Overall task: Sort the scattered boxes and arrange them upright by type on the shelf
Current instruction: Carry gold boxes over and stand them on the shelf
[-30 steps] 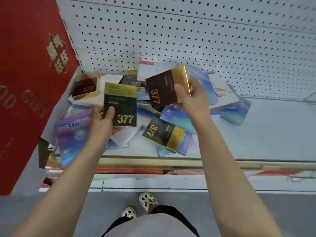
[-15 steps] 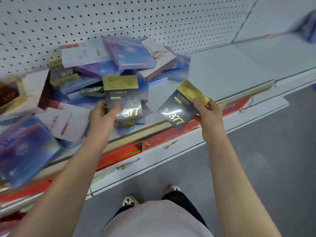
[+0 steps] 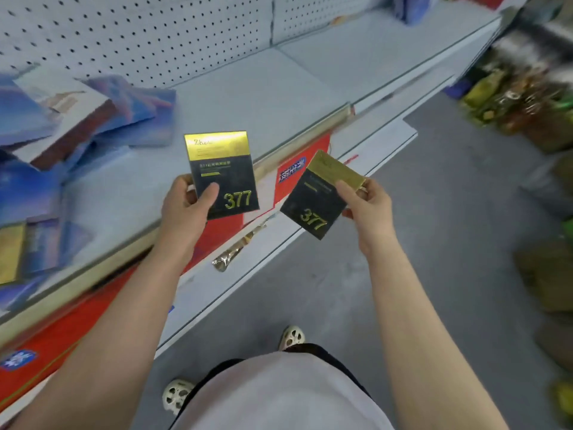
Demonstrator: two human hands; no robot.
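Presently, two black-and-gold boxes marked 377, one per hand, both carried off the shelf.

Left box (image 3: 224,175): held upright, gold band at 12 o'clock, over the shelf's front lip. Left hand (image 3: 186,209) grips its lower left corner, thumb across the face, other fingers curled behind.

Right box (image 3: 321,193): tilted, gold end toward 1 o'clock, hanging over the floor beyond the shelf edge. Right hand (image 3: 367,201) pinches the gold end, thumb on top, remaining fingers underneath.

Shelf (image 3: 279,97): pale, with a pegboard back; a bare stretch lies at 12 to 1 o'clock from the held boxes.

Pile (image 3: 77,119): blue iridescent and white boxes lying flat and overlapped, at 10 o'clock from the left box, blurred. Another gold-topped box (image 3: 12,252) lies at 9 o'clock, partly under others.

Price strip (image 3: 294,172): red, along the shelf front, between the two held boxes.

Floor (image 3: 434,212): grey; blurred goods at 2 o'clock.

Risks, judged: the right box is held at one end only and over open floor, so a loosened pinch would drop it. Thin boxes stood on edge with nothing beside them may topple. Mixed types remain unsorted in the pile.
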